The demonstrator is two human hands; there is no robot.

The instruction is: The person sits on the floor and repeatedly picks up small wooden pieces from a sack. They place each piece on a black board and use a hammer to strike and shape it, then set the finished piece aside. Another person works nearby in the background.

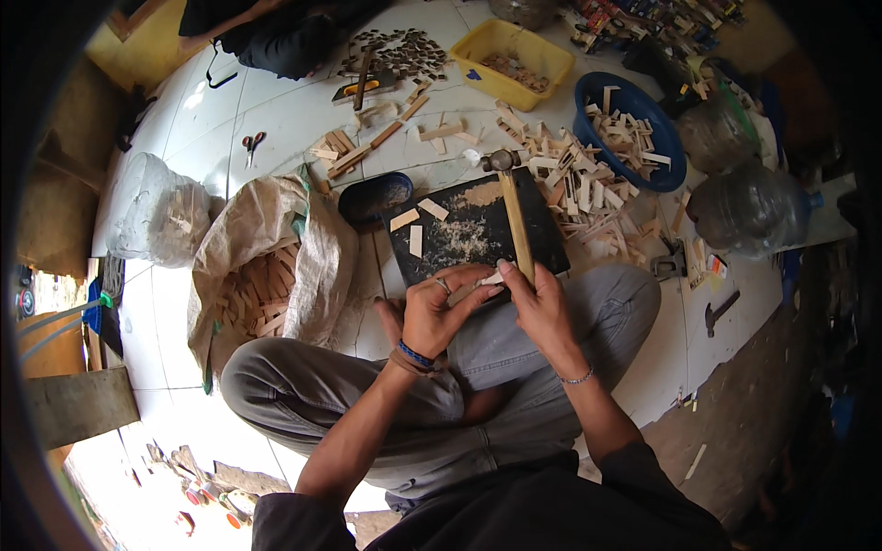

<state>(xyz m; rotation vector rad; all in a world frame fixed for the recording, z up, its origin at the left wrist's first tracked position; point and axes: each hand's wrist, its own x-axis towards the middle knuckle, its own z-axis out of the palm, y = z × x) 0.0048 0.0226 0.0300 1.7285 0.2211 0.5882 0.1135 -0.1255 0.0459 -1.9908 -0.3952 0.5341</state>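
Observation:
Above my crossed legs, both hands meet around a small pale wooden piece [489, 281]. My left hand [439, 310] pinches one end between thumb and fingers. My right hand [540, 310] grips the other end with the thumb on top. Just beyond lies a black board [404, 260] strewn with sawdust and a few small wooden blocks [416, 241]. A hammer [516, 220] with a wooden handle rests across its right side, head away from me. The handle's near end reaches my right fingers; whether they touch it I cannot tell.
A woven sack [322, 266] of wood pieces stands at left, by a dark oval dish [397, 190]. Loose wood pieces [588, 184] are heaped at right, near a blue basin [675, 138]. Farther off are a yellow tub [478, 87], scissors [253, 147] and another person's dark clothing [285, 41].

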